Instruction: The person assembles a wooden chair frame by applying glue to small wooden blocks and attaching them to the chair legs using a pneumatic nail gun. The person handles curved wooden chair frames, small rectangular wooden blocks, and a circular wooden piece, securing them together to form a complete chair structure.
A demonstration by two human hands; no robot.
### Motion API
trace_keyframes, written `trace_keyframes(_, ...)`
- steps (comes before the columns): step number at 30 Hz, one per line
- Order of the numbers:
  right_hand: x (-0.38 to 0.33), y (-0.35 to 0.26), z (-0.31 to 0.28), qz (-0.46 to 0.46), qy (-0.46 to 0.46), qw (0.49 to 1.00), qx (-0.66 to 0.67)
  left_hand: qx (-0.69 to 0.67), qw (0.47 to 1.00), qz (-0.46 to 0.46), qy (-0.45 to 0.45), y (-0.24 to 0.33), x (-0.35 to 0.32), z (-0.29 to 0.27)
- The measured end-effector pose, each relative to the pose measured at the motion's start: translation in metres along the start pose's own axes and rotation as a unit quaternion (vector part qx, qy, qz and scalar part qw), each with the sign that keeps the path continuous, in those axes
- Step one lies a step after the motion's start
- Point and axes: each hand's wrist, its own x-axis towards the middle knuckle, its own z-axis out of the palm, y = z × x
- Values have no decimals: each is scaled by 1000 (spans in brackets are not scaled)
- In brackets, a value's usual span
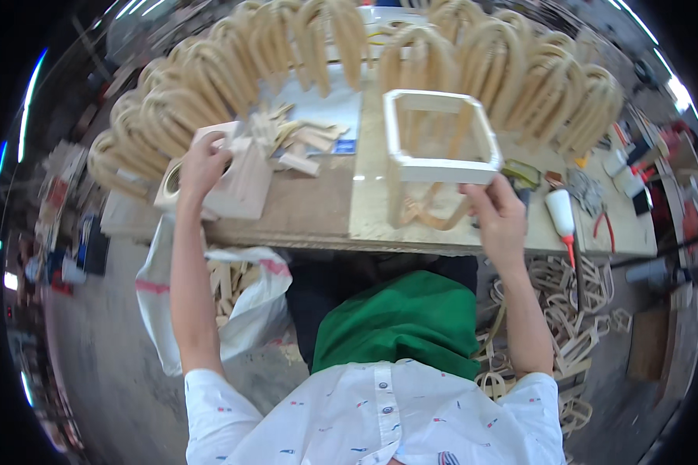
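My right hand (499, 217) is closed at the near right corner of a pale square wooden frame (442, 170) with cut corners. Bent wooden strips (434, 222) show beneath that frame, near the table's front edge; how they join it is hard to see. My left hand (203, 167) has its fingers curled at the top of a pale wooden box (247, 182) with round openings. Whatever those fingers hold, if anything, is hidden. Small loose wood pieces (302, 139) lie just right of the box.
Bundles of bent wooden hoops (209, 74) line the table's far side. On the right lie a white squeeze bottle with a red tip (561, 215), red-handled pliers (603, 226) and a grey cloth (588, 191). Below, a white sack (159, 298) holds wood scraps; wooden frames (585, 333) litter the floor.
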Motion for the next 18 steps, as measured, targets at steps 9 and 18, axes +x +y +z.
trace_keyframes(9, 9, -5, 5, -34, 4, 998, -49, -230, 872, 410, -136, 231, -61, -43)
trace_keyframes(18, 10, -3, 5, -56, -1, 998, -35, -145, 847, 426, -284, 265, -57, -10)
